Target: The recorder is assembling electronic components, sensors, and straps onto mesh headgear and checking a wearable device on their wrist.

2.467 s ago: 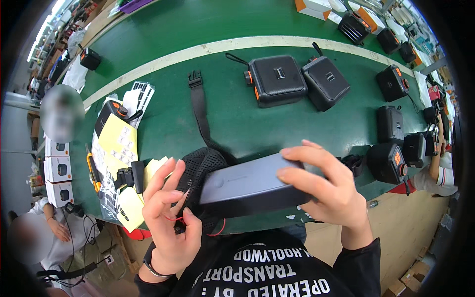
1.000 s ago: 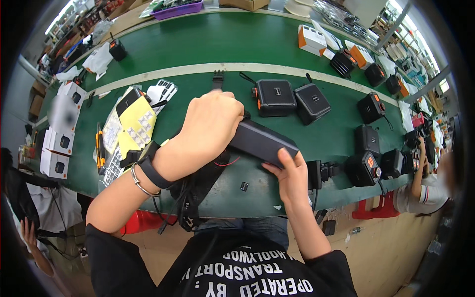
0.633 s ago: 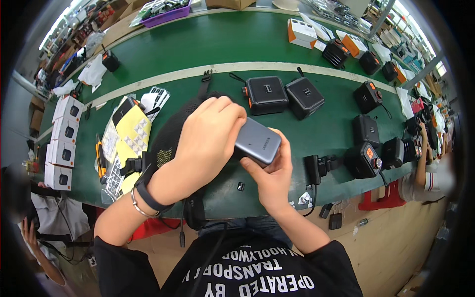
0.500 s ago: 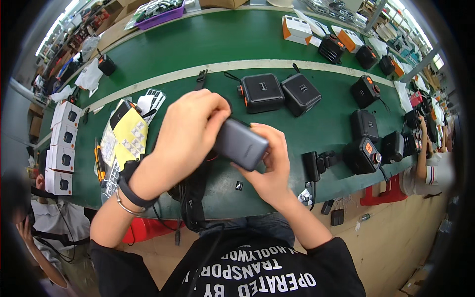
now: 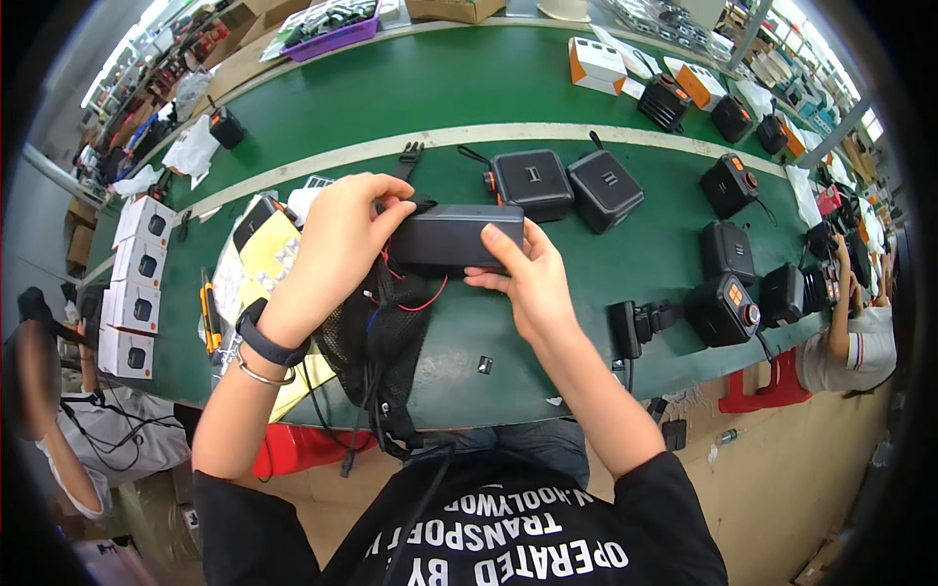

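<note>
Right, both hands are holding a dark rectangular box (image 5: 451, 237) above the table (image 5: 410, 88), near frame centre. Left hand (image 5: 342, 234) is closing over its 9 o'clock end, fingers pinching at the top corner. Right hand (image 5: 523, 273) is cupping the 3 o'clock end from below, thumb lying on the front face. Red wires (image 5: 415, 298) are trailing from the box down into a black mesh pouch (image 5: 381, 337) that is hanging at 6 o'clock off the table edge, with black cables dangling under it.

My read for handling: keeping the right hand as the steady support and letting the left do the fine work looks best; the wires are thin, so avoiding any tug or pinch at the box edge matters.

Packaging, going outward:
- Yellow flat card pack (image 5: 269, 259) with a black item on it is lying at 9 o'clock, just beside the left wrist.
- White cartons (image 5: 137, 283), each with a dark round picture, are stacking at 9 o'clock near the table edge.
- Two black cube units (image 5: 567, 184) are sitting at 1 o'clock just past the box.
- More black units with orange panels (image 5: 728, 308) are sitting at 3 o'clock.
- White-and-orange cartons (image 5: 598, 63) are sitting at 1 o'clock, far side.
- Purple tray (image 5: 332, 21) is sitting at 11 o'clock, far edge.
</note>
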Demonstrator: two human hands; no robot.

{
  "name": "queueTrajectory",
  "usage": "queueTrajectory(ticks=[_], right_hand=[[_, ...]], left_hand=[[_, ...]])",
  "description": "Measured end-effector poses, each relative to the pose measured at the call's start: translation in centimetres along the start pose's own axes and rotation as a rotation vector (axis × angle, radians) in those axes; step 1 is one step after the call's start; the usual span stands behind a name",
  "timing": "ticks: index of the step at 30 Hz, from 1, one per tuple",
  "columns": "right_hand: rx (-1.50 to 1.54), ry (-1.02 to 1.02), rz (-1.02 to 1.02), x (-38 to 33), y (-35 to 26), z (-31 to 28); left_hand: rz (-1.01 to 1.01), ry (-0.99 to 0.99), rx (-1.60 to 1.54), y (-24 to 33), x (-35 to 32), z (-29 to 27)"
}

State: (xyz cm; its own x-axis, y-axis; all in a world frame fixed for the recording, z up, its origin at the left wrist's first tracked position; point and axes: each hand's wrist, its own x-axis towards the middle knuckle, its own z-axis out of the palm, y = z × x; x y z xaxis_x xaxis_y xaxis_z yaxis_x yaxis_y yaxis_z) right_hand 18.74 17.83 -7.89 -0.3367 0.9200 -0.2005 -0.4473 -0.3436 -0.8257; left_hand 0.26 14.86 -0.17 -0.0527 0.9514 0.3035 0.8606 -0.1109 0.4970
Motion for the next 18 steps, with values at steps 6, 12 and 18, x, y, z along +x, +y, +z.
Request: queueTrajectory(ticks=[6, 12, 18], right_hand=[[-0.097, -0.154, 0.043, 3.0, -1.4, -0.4], [-0.154, -0.231, 0.082, 4.2, -1.3, 0.7], [-0.260, -0.474, -0.100, 5.3, 0.8, 1.3]], left_hand=[[-0.141, -0.070, -0.060, -2.3, -5.2, -4.8], [-0.329, -0.073, -0.196, -6.8, -10.9, -2.8], [-0.472, 0.015, -0.734, -11.6, -7.8, 0.0]])
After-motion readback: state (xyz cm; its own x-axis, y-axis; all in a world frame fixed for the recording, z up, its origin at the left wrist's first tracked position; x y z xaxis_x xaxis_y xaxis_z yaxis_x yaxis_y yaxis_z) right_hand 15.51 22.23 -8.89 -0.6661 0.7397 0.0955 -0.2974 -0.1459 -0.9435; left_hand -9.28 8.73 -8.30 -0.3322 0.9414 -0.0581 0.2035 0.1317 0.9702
